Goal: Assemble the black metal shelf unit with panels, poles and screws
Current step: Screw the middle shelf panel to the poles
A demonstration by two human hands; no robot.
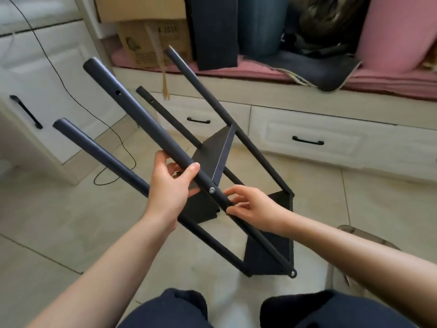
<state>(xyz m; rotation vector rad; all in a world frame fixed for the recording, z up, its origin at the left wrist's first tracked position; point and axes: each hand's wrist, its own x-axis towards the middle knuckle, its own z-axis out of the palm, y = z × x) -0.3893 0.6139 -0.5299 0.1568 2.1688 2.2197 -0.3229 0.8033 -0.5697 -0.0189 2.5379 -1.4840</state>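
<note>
Both hands' fingers [194, 168] grip one pole [142, 124].

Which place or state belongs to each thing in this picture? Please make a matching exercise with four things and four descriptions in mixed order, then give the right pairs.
Things:
1. left hand
2. right hand
3. silver screw
4. cardboard box

Descriptions:
A. sits in the pole between the two hands
B. stands on the pink cushion at the back
C. grips the thick black pole above the screw
D. fingertips touch the pole below the screw

Pairs: 1-C, 2-D, 3-A, 4-B
</note>
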